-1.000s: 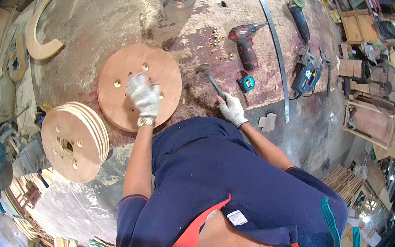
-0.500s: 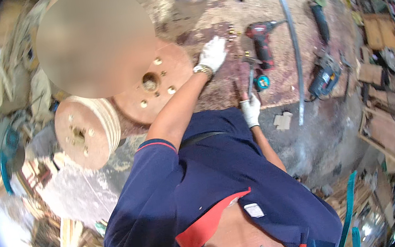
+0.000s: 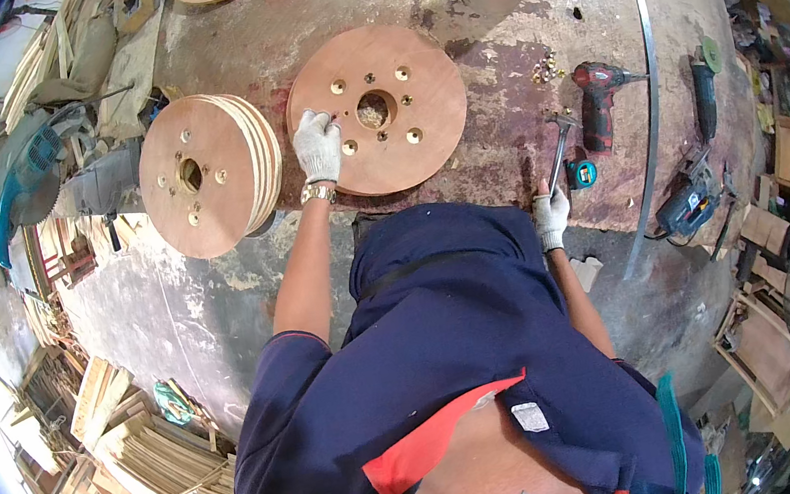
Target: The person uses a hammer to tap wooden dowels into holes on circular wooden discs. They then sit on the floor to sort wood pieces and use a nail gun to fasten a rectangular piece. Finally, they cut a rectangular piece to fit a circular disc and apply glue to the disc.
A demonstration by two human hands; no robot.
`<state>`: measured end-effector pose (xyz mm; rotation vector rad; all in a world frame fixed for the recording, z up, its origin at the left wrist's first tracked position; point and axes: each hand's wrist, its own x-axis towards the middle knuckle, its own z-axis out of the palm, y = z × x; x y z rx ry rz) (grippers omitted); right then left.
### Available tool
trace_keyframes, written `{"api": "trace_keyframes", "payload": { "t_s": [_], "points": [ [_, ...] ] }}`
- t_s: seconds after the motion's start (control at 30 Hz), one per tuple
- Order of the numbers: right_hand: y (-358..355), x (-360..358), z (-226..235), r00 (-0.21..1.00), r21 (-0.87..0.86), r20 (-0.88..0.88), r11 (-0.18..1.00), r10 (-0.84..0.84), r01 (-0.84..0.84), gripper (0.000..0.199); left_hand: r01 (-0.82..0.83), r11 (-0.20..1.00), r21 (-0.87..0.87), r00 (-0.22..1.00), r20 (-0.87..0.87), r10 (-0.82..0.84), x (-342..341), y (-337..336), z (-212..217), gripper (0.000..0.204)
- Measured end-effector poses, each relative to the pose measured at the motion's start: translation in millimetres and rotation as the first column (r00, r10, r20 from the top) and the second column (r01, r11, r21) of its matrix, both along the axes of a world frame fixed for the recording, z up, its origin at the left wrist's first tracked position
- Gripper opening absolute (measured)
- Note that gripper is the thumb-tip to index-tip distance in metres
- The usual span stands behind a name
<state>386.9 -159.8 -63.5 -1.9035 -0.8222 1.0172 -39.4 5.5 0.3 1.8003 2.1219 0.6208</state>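
the round plywood disc [image 3: 381, 112] lies flat on the stained work floor [image 3: 221, 302] just ahead of the person, and the gloved left hand [image 3: 317, 145] rests on its near-left rim, fingers curled and pressed together over a small hole there; whether they pinch a fastener cannot be told. several pale fittings already sit in holes ringed around the disc's centre hole, so the fitting looks partly done, with the spot under the fingers seemingly the one in hand. the gloved right hand [image 3: 551, 215], well to the right of the disc and nearer the body, is wrapped shut around the handle of a hammer [image 3: 559, 155] whose head points away. just left of the left fingers a stack of similar discs [image 3: 208, 172] stands tilted on edge, touching or almost touching the flat disc, so room is tight that way. beyond the hammer lie a red cordless drill [image 3: 599, 97], a small heap of brass-coloured fasteners [image 3: 549, 69] and a long metal strip [image 3: 645, 101]. bare floor shows between the disc's right edge and the drill.
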Motion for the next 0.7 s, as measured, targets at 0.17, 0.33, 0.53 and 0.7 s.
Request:
{"api": "trace_keyframes", "payload": {
  "t_s": [0.17,0.33,0.53,0.7],
  "points": [
    [1,0,-4,1.000,0.004,0.030,1.000,0.001,-0.001,0.041,0.170,0.975,0.144,0.981,-0.117,-0.154,-5,-12,-4,0.010],
    [1,-1,-1,0.999,0.006,-0.032,1.000,-0.010,0.010,0.041,0.201,0.958,0.204,0.975,-0.134,-0.176,1,-6,-16,0.011],
    [2,-3,2,1.000,0.058,0.009,0.998,-0.012,0.012,0.041,0.290,0.901,0.322,0.941,-0.270,-0.207,4,-4,-22,0.014],
    [4,-4,2,1.000,0.052,0.029,0.999,0.006,-0.008,0.041,0.311,0.880,0.359,0.922,-0.339,-0.187,5,-3,-34,0.016]
  ]
}}
